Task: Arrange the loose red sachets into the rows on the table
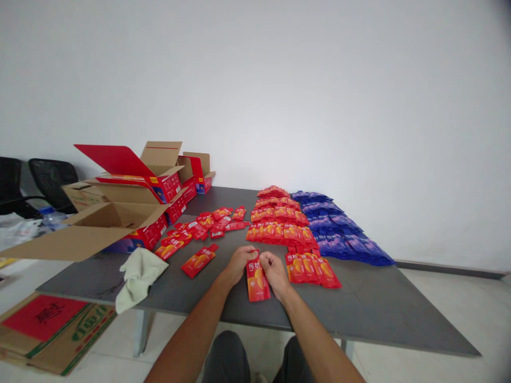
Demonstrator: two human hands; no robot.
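A red sachet (257, 281) with an orange picture lies near the front edge of the dark grey table (379, 303). My left hand (238, 263) pinches its top left corner and my right hand (276, 272) pinches its top right corner. Just right of my hands sits a short row of red sachets (312, 268). Behind it lie longer overlapping rows of red sachets (279, 221). Rows of blue sachets (339, 231) lie to their right. Loose red sachets (199, 229) are scattered on the left, one of them (198, 260) close to my left hand.
Open cardboard cartons (112, 218) with red boxes stand at the table's left end. A pale cloth (138, 274) hangs over the front edge. Flattened cardboard (51, 330) lies on the floor at left. Black chairs (43, 183) stand by the white wall.
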